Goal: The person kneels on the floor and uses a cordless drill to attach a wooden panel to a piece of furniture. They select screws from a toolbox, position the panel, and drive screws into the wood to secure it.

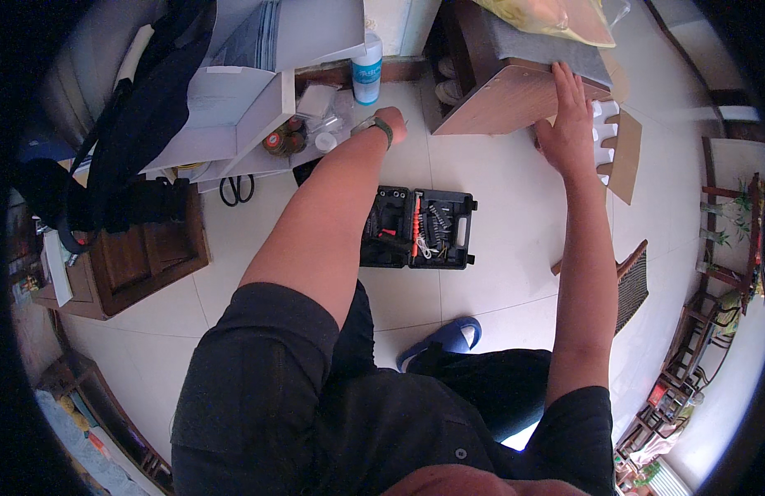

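My left hand is closed, reaching forward past the shelf clutter, with a dark band on its wrist. A small thin thing seems to stick out by its fingers, too small to name. My right hand lies with fingers stretched out against the edge of a brown wooden cabinet, thumb spread to the side. Below my left forearm an open black tool case lies on the floor, holding bits, an orange strip and a power tool partly hidden by the arm.
A blue-and-white spray can stands by the wall. Black-handled scissors, jars and plastic bags lie near the white shelf. A cardboard box with white items sits right of the cabinet, a woven stool nearer me.
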Motion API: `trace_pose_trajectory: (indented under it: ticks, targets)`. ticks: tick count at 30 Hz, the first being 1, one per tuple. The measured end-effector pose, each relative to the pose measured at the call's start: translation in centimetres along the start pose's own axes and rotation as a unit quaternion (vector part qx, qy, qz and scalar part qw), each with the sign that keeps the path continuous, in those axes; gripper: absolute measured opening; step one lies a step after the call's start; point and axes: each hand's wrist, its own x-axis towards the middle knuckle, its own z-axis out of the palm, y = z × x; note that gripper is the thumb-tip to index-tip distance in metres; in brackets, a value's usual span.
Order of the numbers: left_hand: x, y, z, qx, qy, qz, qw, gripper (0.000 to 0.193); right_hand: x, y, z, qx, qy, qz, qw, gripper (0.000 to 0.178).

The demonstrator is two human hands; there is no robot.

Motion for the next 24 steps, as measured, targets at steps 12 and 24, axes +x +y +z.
trace_pose_trajectory:
  ticks: [12, 24]
  targets:
    - [-0.1, -0.6, -0.2, 0.044, -0.008, 0.05, 0.998, 0.024, 0.0, -0.6, 0.2, 0.017, 0.008, 0.002, 1.0, 0.082]
    - [-2.9, 9.2, -3.9, -0.442, -0.222, 0.014, 0.869, 0.014, -4.8, 0.8, 5.7, 0.313, 0.164, 0.173, 0.92, 0.038]
